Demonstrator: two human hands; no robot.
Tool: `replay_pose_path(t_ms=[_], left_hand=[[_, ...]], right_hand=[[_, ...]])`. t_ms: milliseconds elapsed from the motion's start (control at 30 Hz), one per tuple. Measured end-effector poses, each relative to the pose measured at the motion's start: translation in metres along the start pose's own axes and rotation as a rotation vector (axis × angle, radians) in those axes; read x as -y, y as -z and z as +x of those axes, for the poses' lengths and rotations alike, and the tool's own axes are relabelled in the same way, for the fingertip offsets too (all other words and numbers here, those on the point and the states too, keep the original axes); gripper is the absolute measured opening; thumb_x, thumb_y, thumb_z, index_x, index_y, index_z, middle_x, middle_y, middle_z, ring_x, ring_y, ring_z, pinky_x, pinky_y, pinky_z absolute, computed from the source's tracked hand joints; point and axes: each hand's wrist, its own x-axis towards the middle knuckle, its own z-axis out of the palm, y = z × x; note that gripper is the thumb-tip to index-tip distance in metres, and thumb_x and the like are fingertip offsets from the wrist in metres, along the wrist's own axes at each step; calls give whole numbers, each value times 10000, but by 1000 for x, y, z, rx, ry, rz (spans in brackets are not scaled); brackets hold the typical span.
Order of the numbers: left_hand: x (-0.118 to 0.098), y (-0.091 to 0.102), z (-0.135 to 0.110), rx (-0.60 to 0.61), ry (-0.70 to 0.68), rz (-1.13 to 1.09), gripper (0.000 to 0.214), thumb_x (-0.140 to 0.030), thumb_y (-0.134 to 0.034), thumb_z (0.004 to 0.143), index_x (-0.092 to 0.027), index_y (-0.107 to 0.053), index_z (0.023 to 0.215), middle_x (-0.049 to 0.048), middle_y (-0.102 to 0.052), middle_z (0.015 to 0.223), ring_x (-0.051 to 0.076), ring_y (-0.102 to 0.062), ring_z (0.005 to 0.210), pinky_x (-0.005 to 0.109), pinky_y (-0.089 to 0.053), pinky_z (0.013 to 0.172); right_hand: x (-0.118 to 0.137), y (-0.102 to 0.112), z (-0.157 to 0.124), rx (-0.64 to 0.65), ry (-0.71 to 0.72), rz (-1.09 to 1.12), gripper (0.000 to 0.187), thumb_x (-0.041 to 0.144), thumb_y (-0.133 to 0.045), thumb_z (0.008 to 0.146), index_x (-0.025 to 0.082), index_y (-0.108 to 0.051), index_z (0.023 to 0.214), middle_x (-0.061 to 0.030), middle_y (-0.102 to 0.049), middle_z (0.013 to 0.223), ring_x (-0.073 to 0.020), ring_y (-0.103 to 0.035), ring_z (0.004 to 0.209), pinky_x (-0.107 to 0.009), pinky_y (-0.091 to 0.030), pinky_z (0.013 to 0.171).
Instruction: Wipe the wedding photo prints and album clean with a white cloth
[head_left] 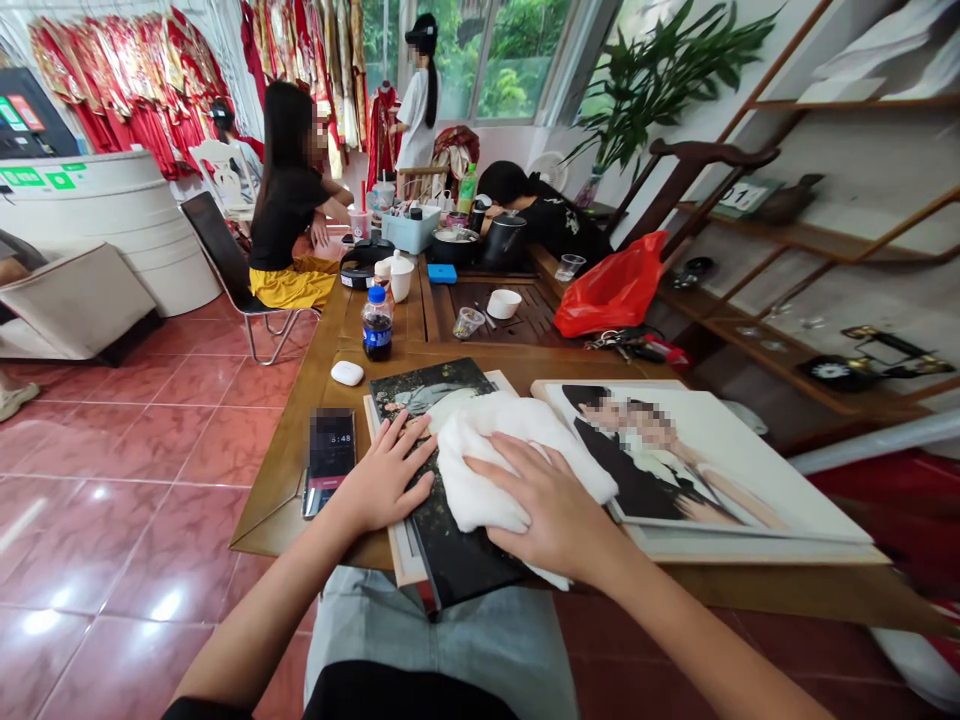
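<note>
— What is the left hand (386, 480) doing?

— It lies flat with its grip wide, fingers spread and palm down on the dark picture (427, 390), near that picture's left edge. It closes on nothing and only presses.

— And the right hand (551, 510)?

— Its grip is wide too, palm down on a white cloth (495, 440). The fingers lie over the cloth rather than wrapping round it. The cloth is soft, thick and bunched into folds. It rests on the dark picture, partly under the right hand and reaching toward the left.

— Where is the dark picture itself?

— In the lower centre of the frame, flat on the wooden desk (285, 480), with its near end jutting past the desk's edge above the person's lap. It is a thin, stiff, glossy rectangle, and it sits on a paler board (401, 550) of much the same shape.

— What lies around it?

— Just to its right is a large picture (750, 480), pale, smooth and rectangular, with a thick white edge. To its left a phone (331, 450) lies flat, close to the left hand. Above the phone is a small rounded white case (347, 373), then an upright plastic bottle (377, 322) with a blue cap and dark contents. Farther up, right of centre, is a crumpled, shiny red bag (611, 290).
</note>
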Motion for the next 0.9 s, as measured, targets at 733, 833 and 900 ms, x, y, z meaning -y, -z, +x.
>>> replay_pose_path(t_ms=[733, 833, 900], left_hand=[[3, -4, -1, -30, -8, -12, 562, -410, -383, 1040, -230, -326, 1569, 104, -253, 1656, 348, -93, 1552, 604, -180, 1226], [2, -4, -1, -39, -2, -4, 554, -393, -380, 1041, -223, -330, 1565, 98, -247, 1659, 337, -78, 1555, 591, -168, 1233], [1, -4, -1, -37, -3, 0, 554, -389, -383, 1040, -222, -329, 1565, 94, -245, 1660, 332, -77, 1556, 582, -161, 1237]], right_hand=[[33, -9, -41, -89, 134, -42, 762, 428, -672, 697, 236, -542, 1422, -194, -490, 1497, -423, -411, 1373, -602, -285, 1080], [43, -19, -46, -195, -102, -128, 696, 399, -630, 775, 225, -521, 1440, -201, -503, 1472, -422, -443, 1337, -600, -337, 1042], [47, -22, -49, -218, -164, -165, 665, 405, -600, 816, 214, -509, 1447, -213, -509, 1454, -429, -452, 1325, -607, -354, 1019]])
